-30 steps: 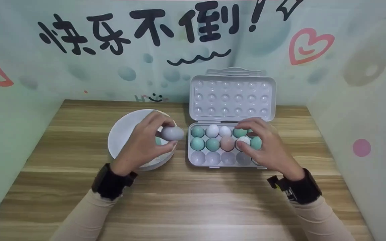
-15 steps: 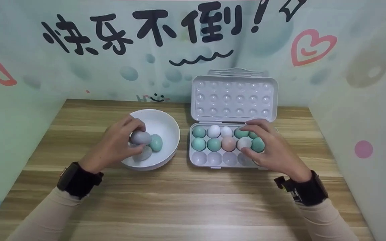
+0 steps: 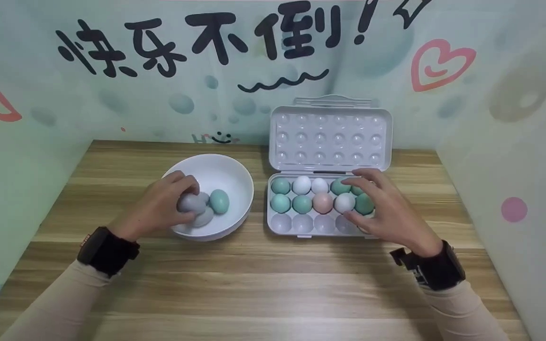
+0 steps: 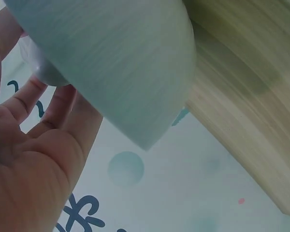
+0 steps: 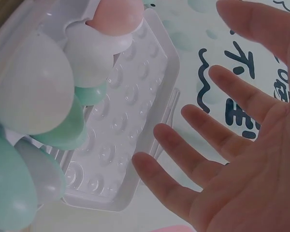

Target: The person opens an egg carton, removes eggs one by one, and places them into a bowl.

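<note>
Over the left part of a white bowl (image 3: pixel 241 182), my left hand (image 3: pixel 157 206) grips a greyish egg (image 3: pixel 191 204) between thumb and fingers. The left wrist view shows this egg (image 4: pixel 49 72) at my fingertips, partly behind the bowl's wall. Inside the bowl lie a green egg (image 3: pixel 219 201) and a pale grey egg (image 3: pixel 203 218), with another partly hidden behind the held one. My right hand (image 3: pixel 391 215) hovers with spread fingers above the right end of an egg carton (image 3: pixel 285 235), holding nothing. It covers some of the carton's cups.
The carton's two back rows bear green, white and pink eggs (image 3: pixel 323 203). Several front cups (image 3: pixel 303 223) hold nothing. A white egg (image 5: pixel 34 82) shows at the front in the right wrist view. The lid (image 3: pixel 330 130) stands raised near the printed backdrop (image 3: pixel 159 113).
My left hand has carried the greyish egg from the bowl's right side leftward, then lowered it among the other eggs. My right hand has shifted slightly right, its fingers spread a little wider.
</note>
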`<state>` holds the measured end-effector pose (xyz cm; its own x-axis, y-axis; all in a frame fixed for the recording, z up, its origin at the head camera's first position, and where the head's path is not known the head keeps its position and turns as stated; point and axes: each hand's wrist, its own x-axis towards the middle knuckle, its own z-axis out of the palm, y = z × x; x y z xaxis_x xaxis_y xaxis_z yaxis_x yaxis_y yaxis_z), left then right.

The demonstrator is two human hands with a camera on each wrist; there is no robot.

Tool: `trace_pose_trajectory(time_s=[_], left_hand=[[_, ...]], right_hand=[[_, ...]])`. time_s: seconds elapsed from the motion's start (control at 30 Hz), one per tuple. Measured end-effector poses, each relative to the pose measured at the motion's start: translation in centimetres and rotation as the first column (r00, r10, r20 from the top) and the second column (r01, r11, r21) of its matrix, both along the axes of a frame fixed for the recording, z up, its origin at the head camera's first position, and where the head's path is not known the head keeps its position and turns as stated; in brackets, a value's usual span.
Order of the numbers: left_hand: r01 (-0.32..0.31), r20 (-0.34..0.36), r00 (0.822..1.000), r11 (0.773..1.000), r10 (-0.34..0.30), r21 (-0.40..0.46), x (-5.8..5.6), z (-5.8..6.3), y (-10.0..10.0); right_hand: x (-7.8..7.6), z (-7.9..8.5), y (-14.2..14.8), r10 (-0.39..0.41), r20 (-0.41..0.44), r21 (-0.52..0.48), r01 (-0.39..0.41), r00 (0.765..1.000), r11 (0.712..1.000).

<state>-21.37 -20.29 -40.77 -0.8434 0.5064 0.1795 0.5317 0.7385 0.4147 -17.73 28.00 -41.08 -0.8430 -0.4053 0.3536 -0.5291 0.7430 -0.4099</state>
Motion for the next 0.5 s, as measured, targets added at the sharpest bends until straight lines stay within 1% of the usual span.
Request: trace_pose_trajectory(time_s=[0.1, 0.17, 0.3, 0.37, 0.43, 0.5], left_hand=[[-0.019, 0.025, 0.999, 1.000, 0.019, -0.004, -0.18, 0.13, -0.11], [-0.048, 0.058, 0.997, 0.999, 0.048, -0.002, -0.31, 0.18, -0.18], [-0.119, 0.133, 0.984, 0.993, 0.118, 0.000, -0.51, 0.09, -0.42], [-0.143, 0.158, 0.977, 0.990, 0.142, -0.005, -0.54, 0.05, -0.51], [-0.153, 0.171, 0.973, 0.988, 0.153, -0.017, -0.56, -0.03, -0.60], [-0.152, 0.170, 0.973, 0.988, 0.155, -0.032, -0.55, -0.04, -0.58]], right_hand=[[0.03, 0.07, -0.04, -0.003, 0.000, 0.007, 0.003, 1.000, 1.000], [0.05, 0.11, -0.06, -0.006, 0.000, 0.009, 0.006, 1.000, 1.000], [0.05, 0.08, -0.09, -0.003, 0.004, 0.008, 0.003, 1.000, 1.000], [0.05, 0.06, -0.11, 0.001, 0.002, 0.005, -0.001, 1.000, 1.000], [0.05, 0.05, -0.12, 0.003, 0.001, 0.003, -0.003, 1.000, 1.000], [0.04, 0.07, -0.12, 0.005, -0.001, -0.001, -0.005, 1.000, 1.000]])
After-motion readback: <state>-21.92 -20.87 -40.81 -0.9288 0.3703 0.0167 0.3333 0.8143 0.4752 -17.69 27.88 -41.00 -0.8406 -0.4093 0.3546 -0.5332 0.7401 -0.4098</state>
